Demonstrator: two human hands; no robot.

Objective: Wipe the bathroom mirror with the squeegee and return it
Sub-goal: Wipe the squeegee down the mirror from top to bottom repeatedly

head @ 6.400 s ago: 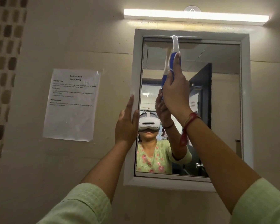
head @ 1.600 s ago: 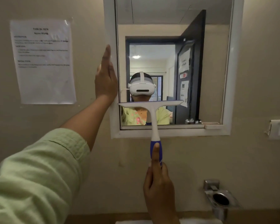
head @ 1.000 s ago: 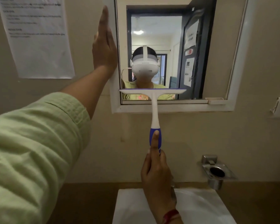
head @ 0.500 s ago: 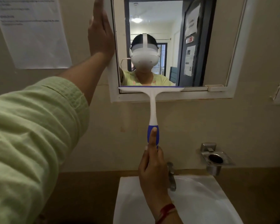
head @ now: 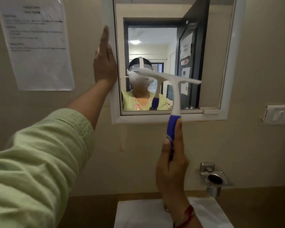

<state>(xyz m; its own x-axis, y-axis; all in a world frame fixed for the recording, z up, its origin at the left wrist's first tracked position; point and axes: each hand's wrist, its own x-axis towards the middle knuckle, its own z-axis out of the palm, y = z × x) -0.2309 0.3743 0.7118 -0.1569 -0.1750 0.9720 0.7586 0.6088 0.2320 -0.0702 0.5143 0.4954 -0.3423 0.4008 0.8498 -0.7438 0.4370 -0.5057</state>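
Blue handle end of the squeegee (head: 176, 96) is wrapped tight in my right hand (head: 171, 170), blade tilted across the lower middle of the mirror (head: 212, 46), I'd guess lining up a pass. My left hand (head: 104, 63) lies flat, fingers straight, on the mirror's left edge to steady it. Steel holder (head: 215, 180) and sink (head: 138, 214) sit below, nothing in the way.

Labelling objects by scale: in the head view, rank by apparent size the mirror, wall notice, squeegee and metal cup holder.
1. mirror
2. wall notice
3. squeegee, nearer the camera, so it looks enlarged
4. metal cup holder
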